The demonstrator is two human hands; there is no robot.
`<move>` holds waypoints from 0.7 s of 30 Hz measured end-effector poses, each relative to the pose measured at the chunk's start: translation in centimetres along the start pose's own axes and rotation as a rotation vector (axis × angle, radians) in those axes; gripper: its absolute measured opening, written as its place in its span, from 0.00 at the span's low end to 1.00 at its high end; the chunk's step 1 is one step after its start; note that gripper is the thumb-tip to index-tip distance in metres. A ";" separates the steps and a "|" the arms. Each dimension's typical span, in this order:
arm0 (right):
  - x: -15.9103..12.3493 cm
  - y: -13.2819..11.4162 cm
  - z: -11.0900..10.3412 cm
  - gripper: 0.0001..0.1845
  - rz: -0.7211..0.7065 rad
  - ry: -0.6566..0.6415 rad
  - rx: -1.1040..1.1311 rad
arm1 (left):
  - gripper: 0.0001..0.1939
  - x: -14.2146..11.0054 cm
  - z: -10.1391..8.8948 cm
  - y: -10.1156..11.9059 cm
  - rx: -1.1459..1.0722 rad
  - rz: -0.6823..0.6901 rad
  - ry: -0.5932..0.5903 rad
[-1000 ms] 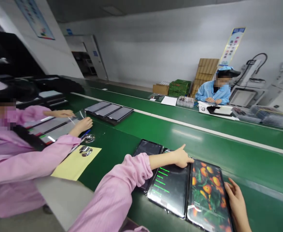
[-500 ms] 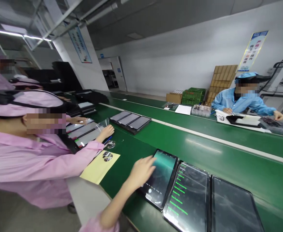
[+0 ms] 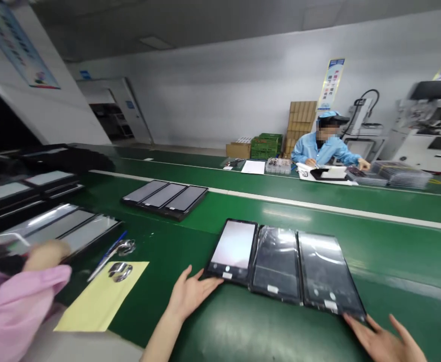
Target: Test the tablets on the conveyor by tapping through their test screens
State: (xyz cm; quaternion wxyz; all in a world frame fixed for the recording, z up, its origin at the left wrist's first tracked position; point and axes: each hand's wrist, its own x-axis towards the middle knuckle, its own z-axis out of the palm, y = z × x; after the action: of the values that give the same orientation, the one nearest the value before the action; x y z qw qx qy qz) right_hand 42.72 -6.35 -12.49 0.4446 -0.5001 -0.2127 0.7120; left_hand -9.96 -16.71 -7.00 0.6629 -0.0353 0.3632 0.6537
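Note:
Three tablets stand side by side in front of me, apparently on one dark tray whose base is mostly hidden. The left tablet (image 3: pixel 234 246) has a bright white screen. On the middle tablet (image 3: pixel 277 264) and the right tablet (image 3: pixel 326 269) the screens are dark under shiny film. My left hand (image 3: pixel 192 294) is open, palm up, its fingertips at the near left corner of the left tablet. At the near right corner of the right tablet is my right hand (image 3: pixel 388 339), fingers spread, with its lower part cut off by the frame.
Another tray of three tablets (image 3: pixel 166 196) lies further left. A yellow sheet (image 3: pixel 103 301) with a roll of shiny tape (image 3: pixel 120 271) is on the left, near a co-worker's pink sleeve (image 3: pixel 20 306). Across the green bench (image 3: pixel 281 203) sits a person in blue (image 3: pixel 322 146).
My left hand has left the left tablet's screen for its near corner. My right hand has come into view. The left screen turned white, the middle one dark. The view has swung right.

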 end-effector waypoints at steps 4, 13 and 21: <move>2.6 -4.4 8.0 0.34 -0.147 0.005 0.238 | 0.26 6.3 5.2 0.5 -0.035 0.107 -0.047; 5.5 -1.7 8.9 0.34 -0.550 0.131 -0.278 | 0.23 15.3 8.3 -5.4 0.269 0.485 -0.024; 7.3 -0.7 6.7 0.35 -0.588 0.184 -0.492 | 0.09 16.0 4.9 7.9 -0.040 0.741 0.202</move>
State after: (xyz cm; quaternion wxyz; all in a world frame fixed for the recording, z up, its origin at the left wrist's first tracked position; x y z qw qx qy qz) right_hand 36.19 1.13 -13.08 0.5137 -0.5713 -0.4705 0.4339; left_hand -16.75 0.47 -8.46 0.3418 0.0212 0.4022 0.8491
